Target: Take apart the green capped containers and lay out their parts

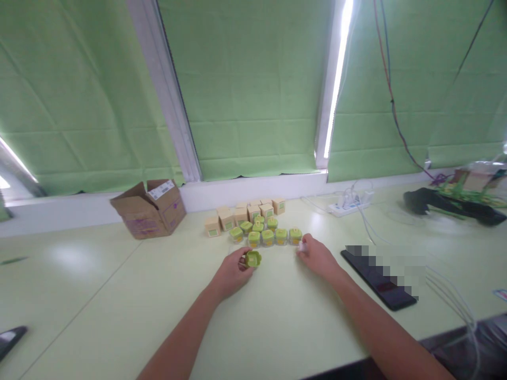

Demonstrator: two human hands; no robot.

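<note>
My left hand [234, 272] is closed around a green lid [253, 258], its hollow side facing me. To the right, my right hand [317, 254] pinches a small whitish piece [302, 246], too small to name for certain. Just beyond both hands stand several small clear jars with green lids [268, 237], some in a front row and others behind. The rightmost jar [295, 235] is close to my right fingertips. Behind the jars sit several small tan boxes [227, 219] with green labels.
An open cardboard carton [152, 214] stands at the back left. On the right lie a black phone [380, 282], a white power strip [350, 205] with cables, and a dark curved object [451, 206]. Another dark device [11, 338] is at the left edge.
</note>
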